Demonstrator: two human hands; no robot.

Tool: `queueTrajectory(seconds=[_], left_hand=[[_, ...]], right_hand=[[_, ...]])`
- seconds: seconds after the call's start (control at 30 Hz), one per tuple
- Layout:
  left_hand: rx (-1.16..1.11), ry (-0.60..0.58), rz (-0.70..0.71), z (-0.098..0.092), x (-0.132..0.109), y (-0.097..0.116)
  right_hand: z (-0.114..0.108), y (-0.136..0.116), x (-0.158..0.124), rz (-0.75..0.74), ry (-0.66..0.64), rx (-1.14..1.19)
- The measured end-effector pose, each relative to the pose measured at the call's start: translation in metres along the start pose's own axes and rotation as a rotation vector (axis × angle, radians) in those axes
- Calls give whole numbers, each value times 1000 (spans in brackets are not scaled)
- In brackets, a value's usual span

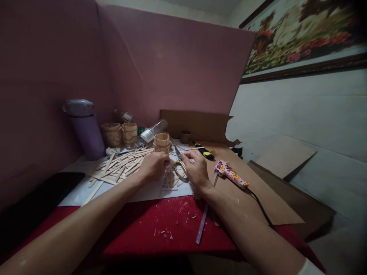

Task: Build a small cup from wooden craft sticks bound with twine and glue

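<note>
My left hand is closed, its fingers curled in front of a small wooden cup with a scalloped rim. Whatever those fingers may hold is hidden. Just to the right, my right hand has thumb and fingers pinched together beside gold-handled scissors. The scissors' blades point away from me; I cannot make out what sits in the pinch. Left of my left hand spreads a pile of flat wooden craft sticks on white paper.
A patterned hot glue gun with its glue stick lies on cardboard at right, near a black-and-yellow utility knife. Behind stand a purple bottle, two wooden cups and a leaning clear plastic bottle. Shavings dot the red cloth.
</note>
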State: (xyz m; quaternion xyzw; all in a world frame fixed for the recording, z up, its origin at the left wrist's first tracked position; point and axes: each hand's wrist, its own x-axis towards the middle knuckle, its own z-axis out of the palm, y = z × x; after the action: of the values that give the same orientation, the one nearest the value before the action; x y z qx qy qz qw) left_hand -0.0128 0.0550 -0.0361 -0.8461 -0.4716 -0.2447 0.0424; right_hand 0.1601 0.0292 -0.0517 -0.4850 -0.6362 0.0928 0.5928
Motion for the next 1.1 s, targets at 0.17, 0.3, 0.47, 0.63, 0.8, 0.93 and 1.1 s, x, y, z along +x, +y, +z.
queueTrajectory(seconds=[0.17, 0.3, 0.47, 0.63, 0.8, 0.93, 1.1], left_hand=[[39, -80, 35, 14, -6, 1], [36, -92, 12, 17, -7, 1], [-15, -81, -62, 19, -4, -1], [-156, -66, -97, 21, -5, -1], [-414, -36, -179, 16, -1, 1], [-702, -129, -256, 6, 3, 9], [-953, -223, -313, -2, -1, 20]], right_hand=[[-1, -1, 0, 3, -6, 1], [-2, -3, 0, -2, -9, -1], [-1, -3, 0, -7, 1, -3], [0, -3, -1, -7, -3, -19], [0, -3, -2, -11, -1, -28], [-1, -4, -2, -29, -50, -6], [0, -6, -4, -49, -119, 36]])
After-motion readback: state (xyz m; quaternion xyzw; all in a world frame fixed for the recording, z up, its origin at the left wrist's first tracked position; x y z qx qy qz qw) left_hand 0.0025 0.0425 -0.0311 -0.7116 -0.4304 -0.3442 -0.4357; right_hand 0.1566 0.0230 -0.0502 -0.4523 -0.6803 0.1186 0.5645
